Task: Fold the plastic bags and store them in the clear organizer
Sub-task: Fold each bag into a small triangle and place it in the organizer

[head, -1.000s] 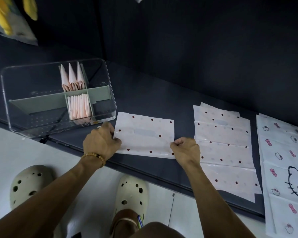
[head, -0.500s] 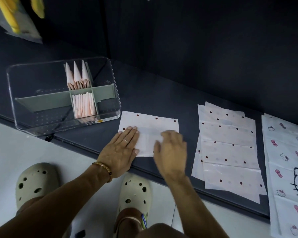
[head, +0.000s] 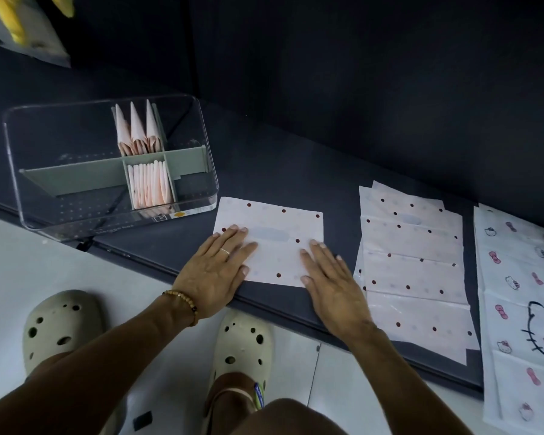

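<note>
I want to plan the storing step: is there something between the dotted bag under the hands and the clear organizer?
Nothing visible: only bare dark surface separates the dotted bag from the clear organizer.

organizer (head: 107, 171) left | dotted bag (head: 277, 227) centre, under hands | bag stack (head: 412, 265) right

Bare mat (head: 296, 171) behind the dotted bag (head: 274, 221); organizer (head: 107, 164) blocks left.

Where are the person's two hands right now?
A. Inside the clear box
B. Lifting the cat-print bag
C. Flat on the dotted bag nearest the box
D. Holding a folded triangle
C: the left hand and right hand lie open and flat on the dotted bag beside the clear box.
</note>
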`<state>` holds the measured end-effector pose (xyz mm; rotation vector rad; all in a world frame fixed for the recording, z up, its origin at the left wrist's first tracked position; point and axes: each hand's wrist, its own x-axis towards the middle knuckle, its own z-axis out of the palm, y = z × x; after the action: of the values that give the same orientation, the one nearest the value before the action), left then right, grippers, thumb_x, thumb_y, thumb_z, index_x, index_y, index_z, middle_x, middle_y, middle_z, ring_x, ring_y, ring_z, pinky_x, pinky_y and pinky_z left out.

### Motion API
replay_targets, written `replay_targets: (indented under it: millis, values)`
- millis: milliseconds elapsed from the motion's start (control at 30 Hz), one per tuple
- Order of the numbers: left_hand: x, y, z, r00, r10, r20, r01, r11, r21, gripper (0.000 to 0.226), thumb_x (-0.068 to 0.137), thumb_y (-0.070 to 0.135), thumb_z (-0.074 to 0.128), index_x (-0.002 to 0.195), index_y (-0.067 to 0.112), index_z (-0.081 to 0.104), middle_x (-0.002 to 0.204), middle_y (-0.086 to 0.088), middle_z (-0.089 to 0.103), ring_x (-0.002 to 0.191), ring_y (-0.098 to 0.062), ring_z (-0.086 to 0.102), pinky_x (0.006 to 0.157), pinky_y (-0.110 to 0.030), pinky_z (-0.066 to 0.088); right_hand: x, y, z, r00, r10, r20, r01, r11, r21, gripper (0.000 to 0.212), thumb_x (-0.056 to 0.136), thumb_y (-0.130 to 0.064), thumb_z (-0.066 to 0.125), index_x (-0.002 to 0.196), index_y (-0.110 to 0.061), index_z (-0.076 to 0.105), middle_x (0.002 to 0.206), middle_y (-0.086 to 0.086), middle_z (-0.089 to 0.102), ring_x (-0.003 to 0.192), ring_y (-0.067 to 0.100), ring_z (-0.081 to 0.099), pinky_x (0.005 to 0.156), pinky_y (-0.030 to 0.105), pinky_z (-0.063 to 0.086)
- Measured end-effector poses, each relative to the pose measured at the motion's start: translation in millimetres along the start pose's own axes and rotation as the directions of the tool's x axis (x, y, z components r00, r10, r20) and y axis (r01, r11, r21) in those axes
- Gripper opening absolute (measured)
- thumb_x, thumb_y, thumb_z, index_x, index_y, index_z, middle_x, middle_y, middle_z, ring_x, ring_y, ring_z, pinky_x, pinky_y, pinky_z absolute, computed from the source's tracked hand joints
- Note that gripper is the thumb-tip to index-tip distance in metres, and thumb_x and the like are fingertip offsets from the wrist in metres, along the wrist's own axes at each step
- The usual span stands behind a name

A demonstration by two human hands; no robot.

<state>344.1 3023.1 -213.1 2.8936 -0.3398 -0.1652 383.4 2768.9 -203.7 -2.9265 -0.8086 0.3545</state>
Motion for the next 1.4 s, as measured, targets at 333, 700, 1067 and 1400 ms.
replay_targets:
  millis: [333, 700, 1067, 1400]
  values:
    - [0.1, -2.9, -2.3, 1.0, 0.019, 0.023, -0.019, 1.0, -0.005, 0.06, 0.092, 0.059, 0.028, 0.145, 0.031, 0.029, 0.157, -0.002, 0.018, 0.146, -0.021, 0.004, 0.118, -0.035, 0.001, -2.3, -22.8, -12.2, 0.97, -0.013, -0.244, 0.011, 1.0, -0.011, 0.036, 0.089, -0.028, 0.066, 0.12, -0.011, 0.064, 0.125, 0.006, 0.063, 0.113, 0.025, 0.06, 0.088, 0.04, 0.052]
    - [6.7, -3.4, -22.2, 1.0, -0.02, 0.017, 0.023, 0.984, -0.175, 0.043, 0.098, 0.031, 0.039, 0.141, 0.031, 0.04, 0.152, 0.004, 0.032, 0.143, -0.016, 0.019, 0.115, -0.035, 0.022, 8.4, -10.4, -32.2, 0.958, 0.135, -0.254, -0.068, 0.964, 0.258, 0.018, 0.082, -0.004, 0.067, 0.097, -0.013, 0.071, 0.09, 0.004, 0.071, 0.08, 0.026, 0.066, 0.072, 0.033, 0.055]
    - [25.7, -8.1, -44.2, 0.897, -0.441, 0.0, 0.418, 0.849, -0.324, 0.038, 0.092, 0.03, 0.057, 0.06, 0.016, 0.041, 0.068, -0.008, 0.049, 0.078, -0.034, 0.055, 0.064, -0.034, 0.04, 32.5, 8.2, -40.7, 0.818, 0.566, 0.104, -0.46, 0.535, 0.709, 0.017, 0.085, -0.028, 0.07, 0.071, -0.023, 0.061, 0.071, -0.008, 0.067, 0.072, 0.014, 0.064, 0.066, 0.026, 0.047]
    - [33.0, -12.8, -34.4, 0.746, -0.666, -0.017, 0.639, 0.722, -0.264, 0.029, 0.085, 0.048, 0.062, 0.074, 0.022, 0.054, 0.082, -0.01, 0.064, 0.082, -0.032, 0.061, 0.065, -0.034, 0.047, 51.6, -0.8, -29.4, 0.774, 0.633, -0.017, -0.533, 0.665, 0.524, 0.015, 0.09, -0.032, 0.063, 0.079, -0.025, 0.056, 0.07, -0.006, 0.061, 0.073, 0.018, 0.058, 0.068, 0.024, 0.043]
